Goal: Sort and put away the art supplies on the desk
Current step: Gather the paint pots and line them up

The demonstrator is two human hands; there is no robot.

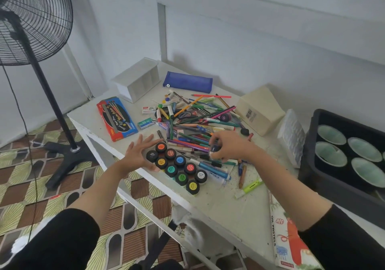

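Ten paint jars point(179, 160) line the table point(218, 207) along its near left edge. The left hand point(139, 155), fingers spread, touches their left end. The right hand point(229, 146) grips a dark jar point(215, 148). Bare table lies nearer.

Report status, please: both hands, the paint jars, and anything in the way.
Left hand open, against the paint jars. Right hand grips a small dark jar above the pen pile. Pen pile crowds the jars' far side.

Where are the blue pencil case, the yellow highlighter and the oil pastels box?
blue pencil case point(188, 82): head view, middle of its side.
yellow highlighter point(253, 185): head view, middle of its barrel.
oil pastels box point(283, 234): head view, its printed lid.
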